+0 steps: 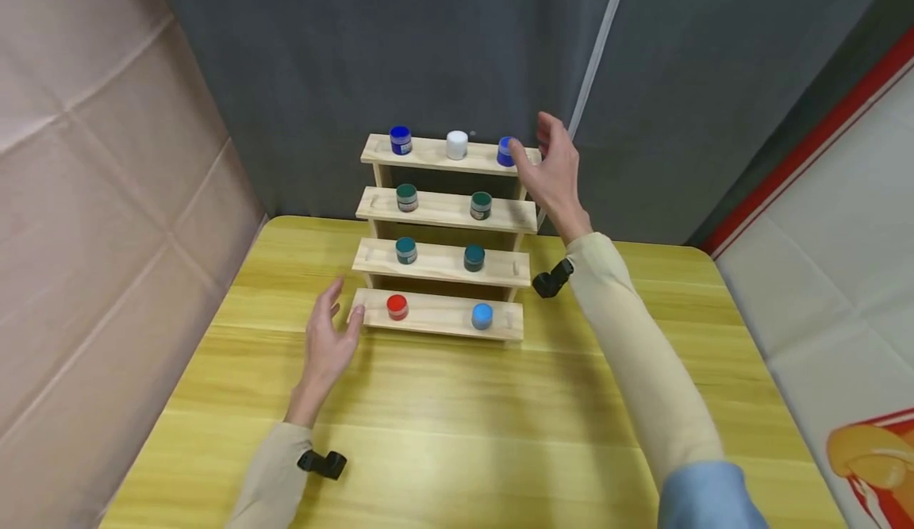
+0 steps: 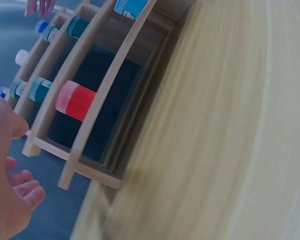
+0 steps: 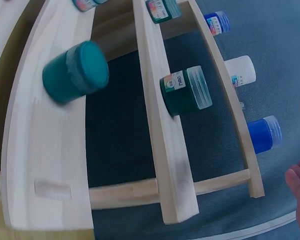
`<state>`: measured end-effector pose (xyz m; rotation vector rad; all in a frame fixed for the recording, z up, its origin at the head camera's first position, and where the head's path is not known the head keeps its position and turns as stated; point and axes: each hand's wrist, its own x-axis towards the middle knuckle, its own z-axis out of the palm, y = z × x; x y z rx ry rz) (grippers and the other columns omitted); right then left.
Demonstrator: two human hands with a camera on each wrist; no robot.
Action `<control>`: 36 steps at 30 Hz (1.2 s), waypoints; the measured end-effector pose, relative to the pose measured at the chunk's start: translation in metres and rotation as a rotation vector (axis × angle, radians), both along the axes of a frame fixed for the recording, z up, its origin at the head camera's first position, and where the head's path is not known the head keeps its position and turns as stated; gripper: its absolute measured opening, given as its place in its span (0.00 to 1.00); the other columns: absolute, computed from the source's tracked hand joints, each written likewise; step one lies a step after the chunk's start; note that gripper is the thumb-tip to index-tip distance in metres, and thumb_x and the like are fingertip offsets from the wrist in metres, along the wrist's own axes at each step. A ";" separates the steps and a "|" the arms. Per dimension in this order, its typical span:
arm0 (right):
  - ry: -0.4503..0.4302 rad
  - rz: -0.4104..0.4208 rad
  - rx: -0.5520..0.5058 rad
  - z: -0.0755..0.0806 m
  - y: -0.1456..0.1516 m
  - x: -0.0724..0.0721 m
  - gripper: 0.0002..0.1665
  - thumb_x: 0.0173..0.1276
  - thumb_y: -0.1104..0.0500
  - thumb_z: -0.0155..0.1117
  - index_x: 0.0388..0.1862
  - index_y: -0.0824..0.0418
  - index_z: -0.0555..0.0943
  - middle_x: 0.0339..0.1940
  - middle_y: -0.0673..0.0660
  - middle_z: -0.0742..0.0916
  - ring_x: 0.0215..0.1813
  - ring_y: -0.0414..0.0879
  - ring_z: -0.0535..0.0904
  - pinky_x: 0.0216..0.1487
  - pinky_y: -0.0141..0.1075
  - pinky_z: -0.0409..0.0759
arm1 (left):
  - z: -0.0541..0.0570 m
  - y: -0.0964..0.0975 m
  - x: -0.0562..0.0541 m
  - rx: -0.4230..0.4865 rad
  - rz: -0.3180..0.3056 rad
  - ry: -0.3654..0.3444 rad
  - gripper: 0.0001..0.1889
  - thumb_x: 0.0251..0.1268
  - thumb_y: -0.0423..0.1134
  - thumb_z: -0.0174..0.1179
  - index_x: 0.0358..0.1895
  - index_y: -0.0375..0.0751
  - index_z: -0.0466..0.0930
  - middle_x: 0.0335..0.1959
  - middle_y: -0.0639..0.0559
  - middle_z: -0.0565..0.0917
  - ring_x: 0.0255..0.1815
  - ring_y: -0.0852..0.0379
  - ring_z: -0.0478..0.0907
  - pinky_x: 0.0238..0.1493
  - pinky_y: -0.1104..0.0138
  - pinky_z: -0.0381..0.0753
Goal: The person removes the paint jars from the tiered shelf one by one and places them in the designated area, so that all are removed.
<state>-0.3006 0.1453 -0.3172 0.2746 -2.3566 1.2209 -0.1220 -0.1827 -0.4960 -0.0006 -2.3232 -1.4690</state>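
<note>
A four-step wooden rack (image 1: 439, 321) holds small paint jars. My right hand (image 1: 557, 176) is at the right end of the top step, its thumb overlapping a blue jar (image 1: 505, 153) in the head view. The right wrist view shows a gap between those fingers (image 3: 299, 181) and the blue jar (image 3: 261, 135). Beside the left end of the lowest step is my left hand (image 1: 332, 346), fingers relaxed and holding nothing. Nearest to it stands a red jar (image 1: 397, 307), with a light blue jar (image 1: 482, 316) farther right on the same step.
Dark green jars (image 1: 407, 197) stand on the two middle steps. A white jar (image 1: 457, 145) and a dark blue jar (image 1: 401, 140) share the top step. The rack stands at the back of a yellow wood-grain table (image 1: 428, 410), against a grey curtain (image 1: 400, 45).
</note>
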 end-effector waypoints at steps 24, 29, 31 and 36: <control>-0.106 -0.008 0.025 -0.020 -0.018 -0.010 0.35 0.71 0.54 0.66 0.71 0.67 0.68 0.68 0.65 0.79 0.67 0.54 0.78 0.71 0.38 0.75 | -0.049 0.005 -0.014 0.203 -0.013 -0.267 0.30 0.78 0.40 0.55 0.77 0.37 0.60 0.75 0.35 0.68 0.68 0.41 0.73 0.67 0.62 0.76; -0.076 -0.010 0.021 -0.021 -0.019 -0.012 0.31 0.71 0.57 0.65 0.69 0.68 0.71 0.65 0.66 0.81 0.63 0.55 0.80 0.70 0.39 0.76 | -0.050 0.006 -0.014 0.248 -0.014 -0.254 0.30 0.78 0.38 0.55 0.77 0.36 0.60 0.73 0.33 0.69 0.65 0.41 0.75 0.51 0.86 0.74; -0.066 -0.015 0.017 -0.021 -0.019 -0.013 0.30 0.72 0.58 0.65 0.68 0.69 0.72 0.63 0.66 0.82 0.62 0.55 0.81 0.69 0.40 0.77 | -0.045 0.008 -0.013 0.264 -0.019 -0.255 0.29 0.78 0.36 0.54 0.77 0.34 0.59 0.73 0.31 0.69 0.64 0.40 0.75 0.48 0.88 0.73; -0.093 -0.026 0.000 -0.020 -0.017 -0.013 0.28 0.73 0.58 0.64 0.68 0.68 0.72 0.63 0.65 0.82 0.62 0.54 0.80 0.69 0.39 0.77 | -0.027 0.017 -0.005 0.285 -0.030 -0.235 0.28 0.77 0.31 0.52 0.76 0.28 0.59 0.70 0.28 0.70 0.58 0.48 0.78 0.48 0.85 0.76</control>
